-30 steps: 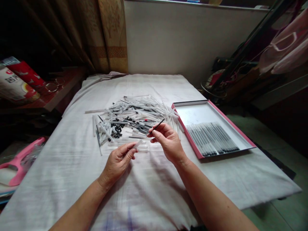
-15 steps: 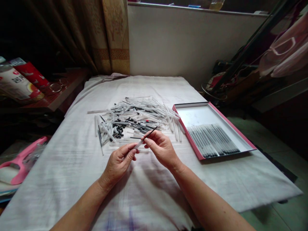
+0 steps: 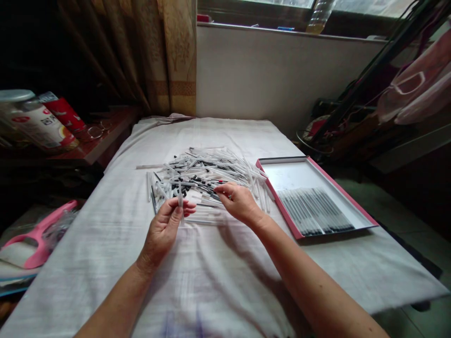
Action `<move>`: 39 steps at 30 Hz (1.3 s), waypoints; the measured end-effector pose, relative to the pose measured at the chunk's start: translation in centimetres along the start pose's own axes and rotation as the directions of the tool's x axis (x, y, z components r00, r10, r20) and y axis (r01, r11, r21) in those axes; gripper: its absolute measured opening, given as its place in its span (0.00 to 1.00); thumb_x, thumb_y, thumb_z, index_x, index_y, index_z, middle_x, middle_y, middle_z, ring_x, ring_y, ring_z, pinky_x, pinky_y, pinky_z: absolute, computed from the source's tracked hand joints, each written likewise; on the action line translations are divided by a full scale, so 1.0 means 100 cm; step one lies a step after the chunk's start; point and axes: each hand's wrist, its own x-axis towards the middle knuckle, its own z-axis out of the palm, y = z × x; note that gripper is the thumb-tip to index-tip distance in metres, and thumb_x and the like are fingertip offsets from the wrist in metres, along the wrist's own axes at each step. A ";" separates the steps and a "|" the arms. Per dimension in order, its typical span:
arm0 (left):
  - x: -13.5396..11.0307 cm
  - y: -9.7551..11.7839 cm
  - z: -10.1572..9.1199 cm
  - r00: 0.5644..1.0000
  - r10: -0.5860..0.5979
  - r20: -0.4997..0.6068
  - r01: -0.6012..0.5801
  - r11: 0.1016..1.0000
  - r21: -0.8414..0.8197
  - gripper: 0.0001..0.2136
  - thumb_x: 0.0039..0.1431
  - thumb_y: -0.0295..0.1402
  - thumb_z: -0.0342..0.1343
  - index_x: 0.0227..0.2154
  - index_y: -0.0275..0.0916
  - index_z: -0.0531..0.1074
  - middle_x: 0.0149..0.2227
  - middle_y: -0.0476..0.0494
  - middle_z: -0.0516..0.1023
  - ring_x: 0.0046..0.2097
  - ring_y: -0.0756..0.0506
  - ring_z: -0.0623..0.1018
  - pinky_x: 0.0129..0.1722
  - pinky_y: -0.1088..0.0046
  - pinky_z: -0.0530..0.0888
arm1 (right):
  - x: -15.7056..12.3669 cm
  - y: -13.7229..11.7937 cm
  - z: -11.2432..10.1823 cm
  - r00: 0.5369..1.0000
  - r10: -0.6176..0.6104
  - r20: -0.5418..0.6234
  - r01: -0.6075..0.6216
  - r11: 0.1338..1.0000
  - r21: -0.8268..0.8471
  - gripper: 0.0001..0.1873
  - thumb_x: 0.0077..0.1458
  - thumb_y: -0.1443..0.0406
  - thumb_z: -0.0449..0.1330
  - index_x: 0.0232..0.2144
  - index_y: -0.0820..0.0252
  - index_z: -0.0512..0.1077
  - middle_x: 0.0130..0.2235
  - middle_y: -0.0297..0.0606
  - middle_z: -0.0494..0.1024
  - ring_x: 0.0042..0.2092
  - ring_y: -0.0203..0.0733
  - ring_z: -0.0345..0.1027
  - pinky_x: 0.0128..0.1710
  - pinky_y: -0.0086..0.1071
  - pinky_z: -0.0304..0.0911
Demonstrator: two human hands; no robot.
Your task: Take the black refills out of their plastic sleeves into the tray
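Observation:
My left hand (image 3: 165,225) is closed around a clear pen barrel (image 3: 180,199) that stands nearly upright between thumb and fingers. My right hand (image 3: 237,202) reaches palm down into the near edge of a pile of clear pen barrels, black refills and small black caps (image 3: 204,173). Its fingertips are curled on the pile, and what they pinch is hidden. Both hands hover over a table covered with a white cloth (image 3: 211,272). To the right lies a shallow pink-rimmed box lid (image 3: 278,199) with a row of finished pens (image 3: 313,211).
A low wooden shelf (image 3: 102,141) at the left carries a white-and-red canister (image 3: 38,124) and packets. A pink plastic object (image 3: 38,234) lies lower left. A curtain (image 3: 169,56) and a white wall stand behind the table. Dark clutter and pink fabric (image 3: 416,84) fill the right side.
The right hand pushed the black refill toward the barrel, then left it and moved forward to the pile. The left hand turned the barrel upright. The camera tilted up slightly.

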 end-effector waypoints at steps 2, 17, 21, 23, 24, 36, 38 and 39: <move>0.002 0.001 -0.001 1.000 -0.008 -0.024 0.007 1.000 -0.022 0.15 0.60 0.46 0.56 0.38 0.38 0.72 0.38 0.43 0.80 0.38 0.45 0.80 0.42 0.65 0.76 | 0.011 -0.001 0.002 0.997 0.010 0.078 0.005 0.981 -0.195 0.13 0.59 0.65 0.55 0.40 0.54 0.79 0.41 0.39 0.81 0.42 0.42 0.74 0.42 0.32 0.65; 0.007 -0.003 -0.008 0.977 -0.215 0.008 0.213 0.964 -0.157 0.20 0.54 0.48 0.61 0.41 0.37 0.72 0.30 0.49 0.76 0.22 0.53 0.74 0.19 0.80 0.65 | 0.038 -0.018 0.022 0.945 0.050 0.322 0.140 0.832 -0.538 0.16 0.61 0.60 0.52 0.43 0.56 0.77 0.46 0.46 0.78 0.46 0.48 0.73 0.44 0.36 0.65; 0.007 -0.005 -0.007 0.966 -0.253 0.045 0.257 0.953 -0.160 0.21 0.52 0.48 0.62 0.41 0.36 0.73 0.31 0.48 0.78 0.23 0.53 0.75 0.21 0.79 0.67 | 0.037 -0.020 0.021 0.944 0.047 0.325 0.143 0.831 -0.538 0.16 0.61 0.61 0.53 0.44 0.56 0.77 0.46 0.47 0.79 0.46 0.48 0.73 0.43 0.35 0.66; 0.006 -0.005 -0.006 0.960 -0.273 0.055 0.278 0.948 -0.155 0.21 0.53 0.49 0.62 0.40 0.36 0.72 0.32 0.46 0.79 0.24 0.52 0.76 0.23 0.78 0.68 | 0.037 -0.019 0.022 0.949 0.035 0.315 0.147 0.833 -0.534 0.16 0.61 0.61 0.53 0.43 0.56 0.78 0.46 0.46 0.79 0.45 0.48 0.73 0.42 0.35 0.66; 0.006 -0.005 -0.006 0.957 -0.285 0.058 0.291 0.944 -0.155 0.21 0.53 0.49 0.61 0.40 0.36 0.72 0.32 0.45 0.79 0.25 0.51 0.76 0.24 0.77 0.69 | 0.036 -0.019 0.022 0.951 0.030 0.307 0.145 0.834 -0.532 0.16 0.61 0.61 0.52 0.43 0.56 0.78 0.45 0.46 0.79 0.45 0.48 0.74 0.42 0.35 0.66; 0.009 -0.007 -0.010 0.944 -0.329 0.007 0.326 0.931 -0.163 0.20 0.52 0.48 0.60 0.38 0.37 0.71 0.31 0.45 0.81 0.24 0.50 0.76 0.23 0.76 0.69 | 0.048 -0.001 0.011 0.978 0.059 0.198 0.058 0.840 -0.540 0.19 0.64 0.61 0.47 0.43 0.52 0.79 0.44 0.42 0.80 0.45 0.46 0.74 0.42 0.32 0.64; 0.009 -0.008 -0.009 0.944 -0.329 0.004 0.325 0.933 -0.153 0.20 0.51 0.48 0.60 0.38 0.37 0.71 0.31 0.45 0.80 0.24 0.50 0.76 0.23 0.76 0.68 | 0.054 -0.001 0.011 0.978 0.055 0.200 0.064 0.837 -0.544 0.19 0.64 0.62 0.48 0.45 0.51 0.78 0.46 0.42 0.79 0.46 0.46 0.73 0.42 0.32 0.64; 0.009 -0.008 -0.009 0.944 -0.330 0.001 0.326 0.933 -0.150 0.20 0.51 0.48 0.61 0.39 0.37 0.71 0.31 0.45 0.80 0.24 0.50 0.76 0.23 0.76 0.68 | 0.057 -0.001 0.012 0.977 0.048 0.209 0.075 0.836 -0.543 0.19 0.64 0.62 0.48 0.46 0.49 0.78 0.47 0.41 0.79 0.46 0.46 0.73 0.42 0.32 0.64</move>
